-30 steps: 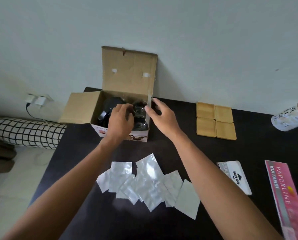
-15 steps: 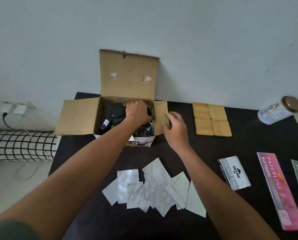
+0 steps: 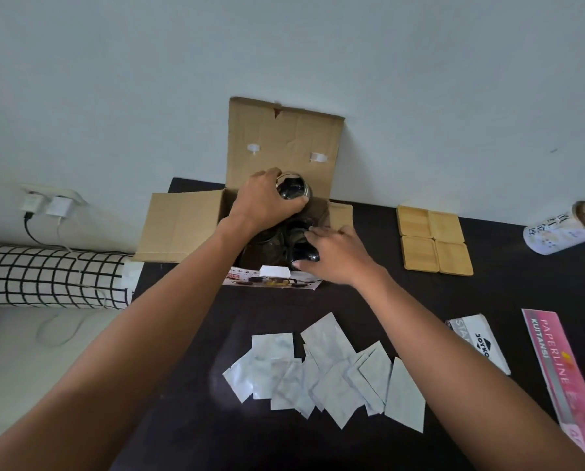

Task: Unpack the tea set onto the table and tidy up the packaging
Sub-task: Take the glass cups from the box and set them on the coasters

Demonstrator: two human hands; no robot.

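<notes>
My left hand (image 3: 267,202), which half a second ago was down inside the cardboard box (image 3: 182,229), now grips a dark glass cup (image 3: 294,191) lifted above the rim, while my right hand (image 3: 335,256) curls round another dark piece at the box's right, so unpacking onto the bench (image 3: 403,311) has begun.

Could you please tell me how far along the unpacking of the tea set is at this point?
Early on. Done: the cardboard box stands open and four wooden coasters lie on the table. In hand: the left hand grips a glass cup above the box, and the right hand rests at a dark piece inside. Left: the remaining pieces, the box and the foil packets.
</notes>
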